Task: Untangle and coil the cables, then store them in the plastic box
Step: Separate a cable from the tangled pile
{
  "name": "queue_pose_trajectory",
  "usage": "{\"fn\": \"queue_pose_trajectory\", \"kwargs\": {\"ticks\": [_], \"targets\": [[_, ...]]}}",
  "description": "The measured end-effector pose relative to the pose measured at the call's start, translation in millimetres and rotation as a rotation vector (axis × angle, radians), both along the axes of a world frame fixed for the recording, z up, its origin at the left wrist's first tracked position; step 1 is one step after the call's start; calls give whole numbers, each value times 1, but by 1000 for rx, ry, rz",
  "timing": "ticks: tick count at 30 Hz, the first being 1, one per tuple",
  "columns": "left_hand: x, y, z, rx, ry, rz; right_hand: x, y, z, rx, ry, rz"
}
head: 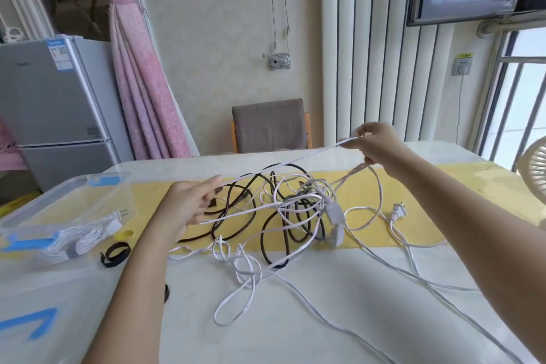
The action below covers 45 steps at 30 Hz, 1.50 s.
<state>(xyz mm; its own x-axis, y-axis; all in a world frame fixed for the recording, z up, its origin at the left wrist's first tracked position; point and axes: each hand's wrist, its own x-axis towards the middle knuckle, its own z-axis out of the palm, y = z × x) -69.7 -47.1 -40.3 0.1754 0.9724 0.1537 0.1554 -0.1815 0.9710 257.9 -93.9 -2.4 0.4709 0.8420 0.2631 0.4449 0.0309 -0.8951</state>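
One clear lid (59,289) nearest; left hand (189,207) and right hand (378,145) pinch one taut white cable (283,163); one coiled cable (76,241) in one plastic box (41,201)

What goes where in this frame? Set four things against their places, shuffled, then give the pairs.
1. coiled white cable
2. black strap
3. loose white plug
4. taut white cable

A. pinched between left hand and right hand
B. inside the plastic box
C. on the yellow runner, right of the tangle
D. on the table beside the box

Pairs: 1-B, 2-D, 3-C, 4-A.
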Motion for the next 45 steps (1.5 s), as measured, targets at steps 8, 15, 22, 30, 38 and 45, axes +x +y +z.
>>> {"fn": "queue_pose_trajectory", "kwargs": {"ticks": [8,15,22,30,38,45], "targets": [[-13,3,-7,-155,-865,-362,-14,-7,-1,-112,643,364],[-21,10,-12,297,168,157,6,-20,12,-130,-314,-52],[-18,10,-15,84,-325,291,24,-21,23,34,435,189],[-15,34,-50,18,-37,354,19,-27,-23,-307,249,55],[14,22,-55,-22,-63,313,-28,-35,-33,13,-454,22],[31,-15,-23,-32,-468,-58,-79,-39,-39,-578,-687,385]]}}
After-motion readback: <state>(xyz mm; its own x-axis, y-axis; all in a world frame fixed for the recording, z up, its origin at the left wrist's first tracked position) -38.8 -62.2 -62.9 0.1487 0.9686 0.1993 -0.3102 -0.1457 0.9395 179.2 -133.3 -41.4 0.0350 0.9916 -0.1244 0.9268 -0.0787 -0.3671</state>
